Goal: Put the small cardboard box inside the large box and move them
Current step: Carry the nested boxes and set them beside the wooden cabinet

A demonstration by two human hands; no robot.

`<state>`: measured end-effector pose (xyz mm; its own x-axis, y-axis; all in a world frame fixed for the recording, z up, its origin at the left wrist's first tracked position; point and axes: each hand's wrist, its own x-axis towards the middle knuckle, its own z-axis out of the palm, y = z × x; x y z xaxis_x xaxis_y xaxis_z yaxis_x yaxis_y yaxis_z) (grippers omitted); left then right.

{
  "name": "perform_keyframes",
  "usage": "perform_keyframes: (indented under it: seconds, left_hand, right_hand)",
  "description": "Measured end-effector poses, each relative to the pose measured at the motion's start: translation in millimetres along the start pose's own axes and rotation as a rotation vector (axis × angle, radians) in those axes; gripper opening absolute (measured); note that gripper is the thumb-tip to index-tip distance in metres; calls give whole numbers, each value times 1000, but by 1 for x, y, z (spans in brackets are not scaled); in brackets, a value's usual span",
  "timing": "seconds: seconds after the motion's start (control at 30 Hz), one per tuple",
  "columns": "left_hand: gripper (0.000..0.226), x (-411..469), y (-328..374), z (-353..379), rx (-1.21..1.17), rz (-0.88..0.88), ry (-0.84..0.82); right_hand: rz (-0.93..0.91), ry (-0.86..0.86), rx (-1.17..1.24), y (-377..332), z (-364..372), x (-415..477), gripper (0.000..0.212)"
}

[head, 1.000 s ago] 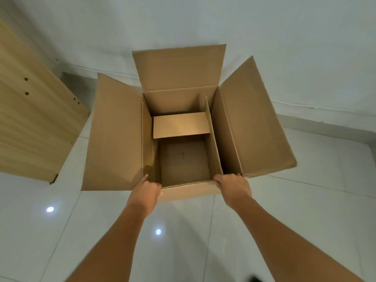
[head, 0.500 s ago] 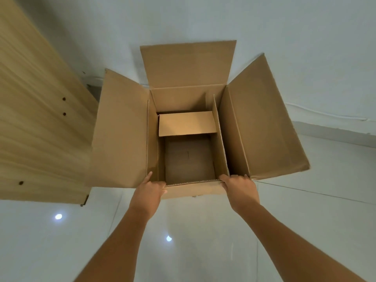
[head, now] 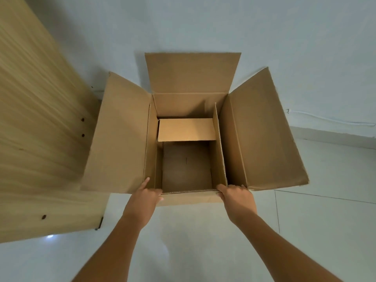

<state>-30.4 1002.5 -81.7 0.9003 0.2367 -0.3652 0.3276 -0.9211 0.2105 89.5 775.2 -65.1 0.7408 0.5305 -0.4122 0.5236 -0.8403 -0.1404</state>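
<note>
The large cardboard box (head: 262, 129) is held in front of me with its flaps spread wide. Inside it sits the small cardboard box (head: 186, 167), open at the top, with one flap (head: 186, 129) folded over its far side. My left hand (head: 145, 195) grips the large box's near edge at the left corner, forefinger pointing along the inner wall. My right hand (head: 237, 195) grips the same near edge at the right corner. Both forearms reach up from the bottom of the view.
A wooden panel (head: 38, 139) with small holes stands at the left, just beside the box's left flap. A white wall (head: 203, 23) is behind the box. White floor tiles (head: 325, 220) spread below and to the right.
The box, held in both hands, has come closer to the wooden panel and the wall. Both hands keep the same hold on the near edge.
</note>
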Motion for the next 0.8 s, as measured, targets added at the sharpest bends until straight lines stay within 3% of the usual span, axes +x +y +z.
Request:
perform_keyframes:
  seconds: [0.5,0.8]
  left_hand:
    - [34,-20,-109,-32,22,15,-57]
    - [31,-15,-141,-56,82,-58,-166]
  right_hand:
    - [105,93,101,-123,26,0,19]
    - [119,21,64,-167,26,12,35]
